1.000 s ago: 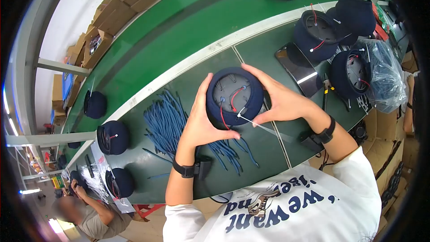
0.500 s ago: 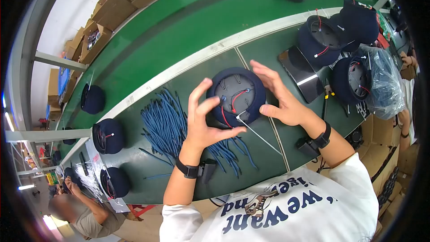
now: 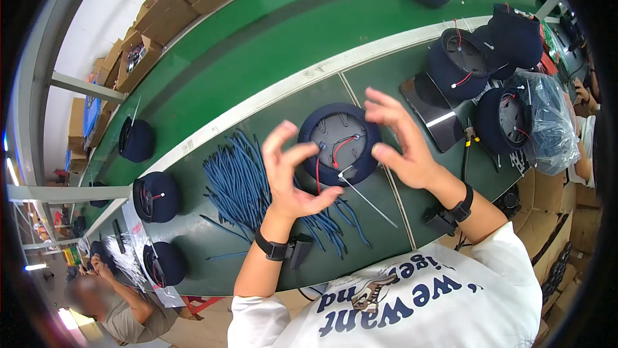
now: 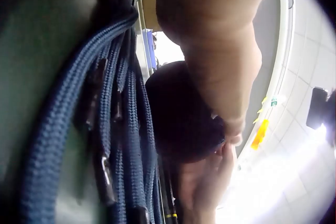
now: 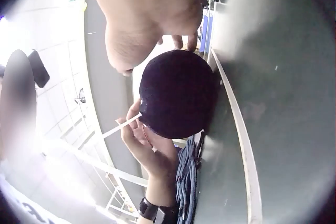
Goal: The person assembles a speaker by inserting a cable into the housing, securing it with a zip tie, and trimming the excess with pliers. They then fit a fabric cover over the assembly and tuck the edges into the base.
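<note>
A round navy fabric-covered housing (image 3: 331, 135) sits on the bench, its grey hollow side facing up. Inside it show red wires (image 3: 335, 155), and a white cable tie (image 3: 370, 203) runs from its near rim toward the lower right. My left hand (image 3: 286, 177) is spread at the left side, index fingertip over the rim. On the right side is my right hand (image 3: 409, 148), fingers apart and thumb at the rim. The right wrist view shows the housing's dark rounded side (image 5: 178, 95) between both hands. Blue braided cords (image 3: 235, 177) lie beside my left hand.
Right of my hands lie a dark glossy tablet (image 3: 432, 113) and yellow-and-black-handled cutters (image 3: 471, 135). Similar housings (image 3: 454, 81) and a clear plastic bag (image 3: 547, 129) fill the right end. A green belt (image 3: 277, 45) runs behind the bench. Another person (image 3: 125, 300) works at left.
Both hands have loosened from cupping the housing, with fingers now spread and lifted around the rim. The cable tie's end has swung nearer to me and lies clear of my right thumb.
</note>
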### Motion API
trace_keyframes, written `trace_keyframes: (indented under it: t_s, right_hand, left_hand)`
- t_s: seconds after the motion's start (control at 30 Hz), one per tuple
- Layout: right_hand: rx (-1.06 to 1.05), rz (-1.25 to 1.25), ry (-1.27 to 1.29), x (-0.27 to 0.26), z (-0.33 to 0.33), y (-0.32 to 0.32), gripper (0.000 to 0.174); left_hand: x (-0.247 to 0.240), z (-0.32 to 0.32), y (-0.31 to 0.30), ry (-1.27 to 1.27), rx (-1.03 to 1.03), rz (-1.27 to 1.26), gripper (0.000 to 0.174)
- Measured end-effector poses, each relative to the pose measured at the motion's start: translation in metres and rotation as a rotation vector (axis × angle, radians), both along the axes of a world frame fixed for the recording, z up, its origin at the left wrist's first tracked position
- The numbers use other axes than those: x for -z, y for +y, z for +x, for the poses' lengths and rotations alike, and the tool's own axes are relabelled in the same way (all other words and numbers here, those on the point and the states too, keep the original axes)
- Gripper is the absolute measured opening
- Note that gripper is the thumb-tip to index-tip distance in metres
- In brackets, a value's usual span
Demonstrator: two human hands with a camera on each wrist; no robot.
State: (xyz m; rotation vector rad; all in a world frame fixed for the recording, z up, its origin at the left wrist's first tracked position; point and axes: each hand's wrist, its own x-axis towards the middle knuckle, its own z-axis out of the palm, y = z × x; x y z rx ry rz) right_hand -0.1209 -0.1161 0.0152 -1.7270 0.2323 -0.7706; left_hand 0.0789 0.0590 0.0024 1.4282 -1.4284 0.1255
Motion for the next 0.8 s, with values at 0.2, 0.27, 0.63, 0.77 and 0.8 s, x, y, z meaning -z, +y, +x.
trace_keyframes:
  t_s: [0.2,0.27,0.63,0.77,0.8]
  right_hand:
    - [0.003,-0.351,0.221,-0.009,0.008,0.000,0.046]
    - [0.023,-0.488,0.244,-0.006,0.007,-0.002,0.045]
    - [0.089,-0.022,-0.018,-0.022,-0.032,-0.008,0.018]
    - [-0.059,-0.092,0.455,-0.061,-0.062,0.018,0.017]
    - [-0.121,-0.080,0.531,-0.060,-0.060,0.022,0.018]
  left_hand:
    - [-0.005,0.001,-0.009,-0.061,0.064,0.201,0.088]
    - [-0.001,0.003,-0.008,-0.085,0.068,0.201,0.088]
    - [-0.047,0.035,0.041,0.038,-0.022,0.338,0.026]
    - [-0.052,0.013,0.064,-0.103,0.058,0.646,0.027]
    - [-0.046,0.004,0.061,-0.119,0.045,0.647,0.029]
